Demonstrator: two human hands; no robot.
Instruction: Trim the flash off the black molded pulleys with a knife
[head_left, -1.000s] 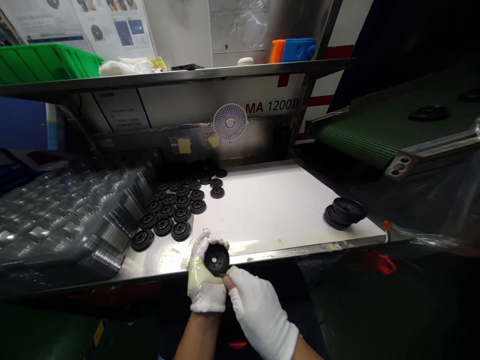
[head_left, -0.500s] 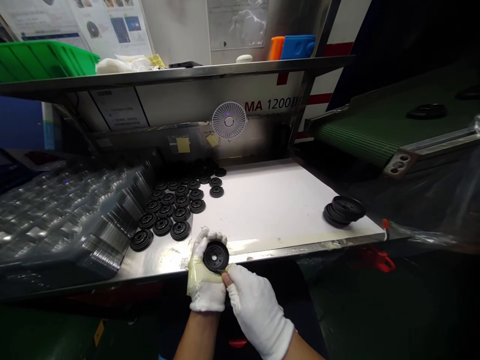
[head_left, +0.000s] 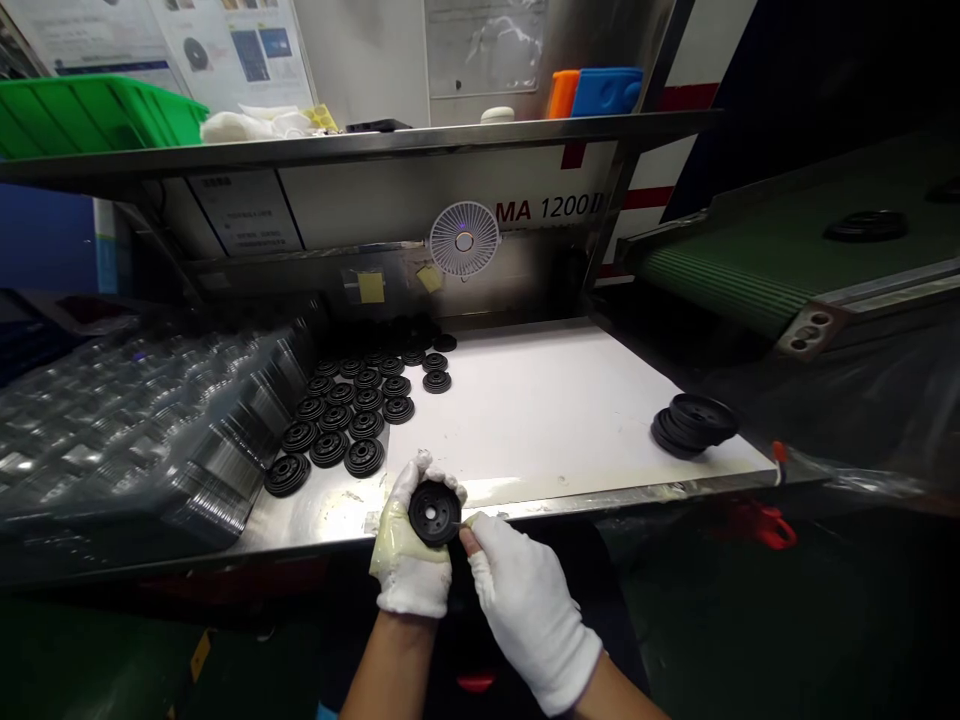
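Just over front edge of tabletop (head_left: 337, 512), holding 1 black wheel (head_left: 441, 524) clamped in gloved left hand (head_left: 396, 545), w/ fingers curled round far rim and dished face turned up. Holding gloved right hand (head_left: 529, 600) at lower R of same wheel, pinching thumb & forefinger together right by rim; can't tell what, if anything, between them (too small).

Apparently working on wheel's rim, exact op unclear. For next move, prob. needing steady L grip plus fine R fingertip control at edge, w/o slipping off rim.

Counting 2 gloved hands and 1 wheel in hand. Counting approx. 20 black discs (head_left: 364, 457) in rows at L of tabletop, but losing back ones in shadow, so no exact no. Seeing black stack (head_left: 694, 425) at R end of white sheet (head_left: 525, 400): min. 2 pcs, poss. 3. Seeing 2 more on green conveyor (head_left: 705, 280), incl. 1 cut off at frame edge.

Also counting 1 white fan (head_left: 464, 240), 2 yellow notes (head_left: 371, 288), 1 green bin (head_left: 97, 118); not managing to count clear trays (head_left: 187, 440) at far L.
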